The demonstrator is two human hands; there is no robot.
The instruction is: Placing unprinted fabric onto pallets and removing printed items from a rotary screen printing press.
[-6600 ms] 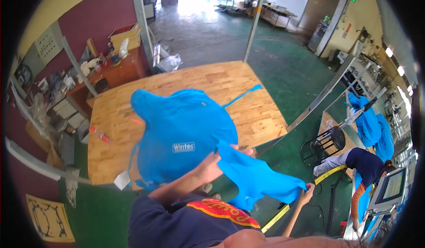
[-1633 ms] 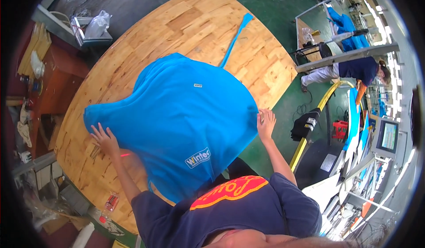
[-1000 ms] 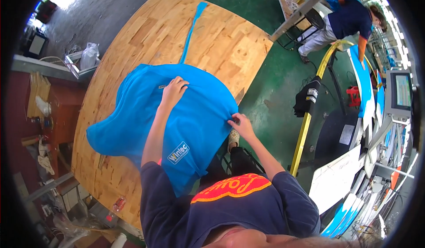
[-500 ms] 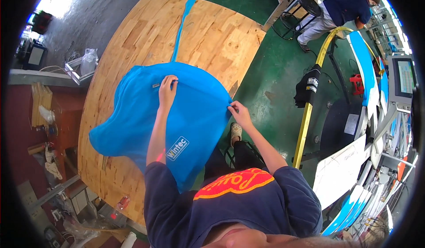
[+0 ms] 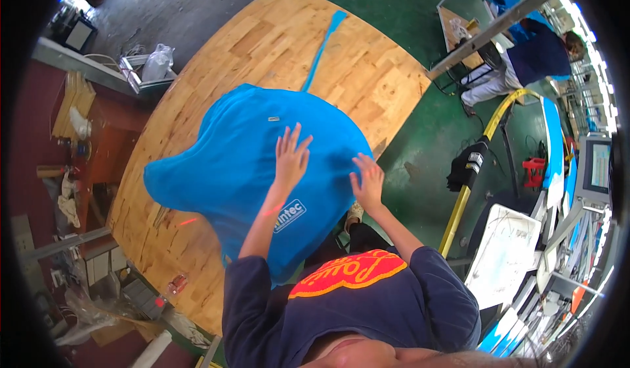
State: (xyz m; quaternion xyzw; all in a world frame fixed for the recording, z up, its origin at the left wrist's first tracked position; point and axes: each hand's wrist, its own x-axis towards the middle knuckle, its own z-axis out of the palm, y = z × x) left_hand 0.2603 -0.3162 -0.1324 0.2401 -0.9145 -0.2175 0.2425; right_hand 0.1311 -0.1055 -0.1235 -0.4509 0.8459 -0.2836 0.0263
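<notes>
Presently | left hand (image 5: pixel 291 161) splayed over blue fabric (image 5: pixel 230 148) | right hand (image 5: pixel 370 181) loosely spread near fabric's right edge | fabric lies on wooden table (image 5: pixel 262 49)

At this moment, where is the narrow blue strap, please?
In the head view's upper middle, the narrow blue strap lies on the wooden table, just beyond the far edge of the blue fabric.

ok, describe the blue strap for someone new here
On the wooden table, find the wide blue cloth under the left hand and right hand. The strap runs from its far edge across the wood. Unlike the broad cloth, it's narrow, widening at the tip.
</notes>
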